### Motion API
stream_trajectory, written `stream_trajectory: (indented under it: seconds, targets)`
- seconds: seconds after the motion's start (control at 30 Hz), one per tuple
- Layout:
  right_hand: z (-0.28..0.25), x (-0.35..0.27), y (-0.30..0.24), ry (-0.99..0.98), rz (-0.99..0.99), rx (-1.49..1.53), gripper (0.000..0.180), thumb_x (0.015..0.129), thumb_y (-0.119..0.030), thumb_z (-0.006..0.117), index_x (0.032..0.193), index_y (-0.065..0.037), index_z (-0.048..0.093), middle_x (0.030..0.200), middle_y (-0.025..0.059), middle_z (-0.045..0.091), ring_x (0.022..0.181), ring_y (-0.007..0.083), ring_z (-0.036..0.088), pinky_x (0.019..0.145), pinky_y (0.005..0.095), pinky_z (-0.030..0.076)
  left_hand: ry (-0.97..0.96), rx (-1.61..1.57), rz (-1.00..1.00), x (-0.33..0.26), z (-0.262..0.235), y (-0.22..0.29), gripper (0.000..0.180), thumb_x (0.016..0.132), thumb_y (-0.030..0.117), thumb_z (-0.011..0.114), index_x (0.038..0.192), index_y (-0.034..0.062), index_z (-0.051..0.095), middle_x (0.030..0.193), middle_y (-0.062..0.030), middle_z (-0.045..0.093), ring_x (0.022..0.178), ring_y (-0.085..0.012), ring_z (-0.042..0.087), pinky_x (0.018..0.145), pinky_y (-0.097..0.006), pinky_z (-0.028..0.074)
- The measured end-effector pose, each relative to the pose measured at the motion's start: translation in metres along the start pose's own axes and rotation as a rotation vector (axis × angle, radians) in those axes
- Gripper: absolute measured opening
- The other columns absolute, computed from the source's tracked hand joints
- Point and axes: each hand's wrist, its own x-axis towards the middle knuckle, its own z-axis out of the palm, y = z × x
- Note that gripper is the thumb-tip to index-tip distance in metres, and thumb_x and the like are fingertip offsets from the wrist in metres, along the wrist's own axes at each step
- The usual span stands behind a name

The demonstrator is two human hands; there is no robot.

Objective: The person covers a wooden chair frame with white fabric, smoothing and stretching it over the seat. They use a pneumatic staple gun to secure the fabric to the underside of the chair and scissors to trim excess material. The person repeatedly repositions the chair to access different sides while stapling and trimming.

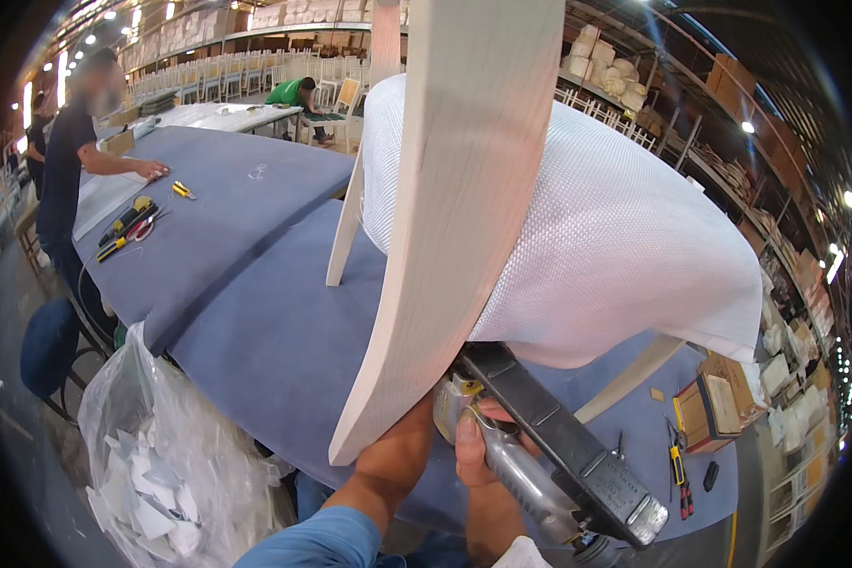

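Note:
A pale wooden chair with its seat wrapped in white woven fabric (pixel 625 237) stands tilted on the table in front of me. One broad, curved leg (pixel 464 189) rises close to my view. My right hand (pixel 473 450) grips a silver and black pneumatic staple gun (pixel 530 478), its nose against the underside of the seat by the fabric edge. The long black magazine slants down to the right. My left hand (pixel 409 443) reaches up behind the broad leg, next to the gun's nose. Its fingers are hidden there.
The table is covered in blue-grey cloth (pixel 275 303). Cutters and scissors (pixel 142 227) lie at the left; a yellow cutter (pixel 677 464) and a small wooden box (pixel 705 417) at the right. A clear bag of scraps (pixel 161 454) hangs lower left. Other people work beyond.

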Motion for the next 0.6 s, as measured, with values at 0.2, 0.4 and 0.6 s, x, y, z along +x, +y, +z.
stream_trajectory:
  seconds: [0.2,0.4,0.6]
  targets:
    - [-0.004,0.008,-0.004,-0.08,0.054,0.033,0.021,0.085,-0.009,0.068,0.101,-0.006,0.055,0.103,0.0098,0.06,0.094,0.0223,0.06,0.087,0.0365,0.052,0.015,0.029,-0.034,-0.001,0.0,0.003,0.047,0.104,0.033,0.058,0.133,-0.0041,0.059,0.121,-0.0175,0.07,0.1,-0.018,0.068,0.08,-0.032,0.057]
    - [-0.015,0.009,-0.022,-0.187,0.134,0.155,0.025,0.086,-0.011,0.069,0.107,-0.003,0.06,0.106,0.0097,0.063,0.097,0.0214,0.061,0.089,0.0356,0.052,0.088,0.151,-0.177,-0.015,0.004,0.012,0.048,0.105,0.034,0.058,0.133,-0.0044,0.058,0.12,-0.0173,0.07,0.099,-0.0171,0.068,0.08,-0.032,0.056]
    - [-0.071,-0.015,-0.024,-0.073,0.086,0.061,0.029,0.084,-0.012,0.068,0.108,-0.002,0.055,0.101,0.0112,0.06,0.091,0.019,0.058,0.087,0.0366,0.048,0.192,0.605,-0.39,-0.101,0.02,0.05,0.047,0.106,0.033,0.056,0.132,-0.0058,0.059,0.119,-0.0169,0.07,0.097,-0.0164,0.067,0.079,-0.03,0.056]
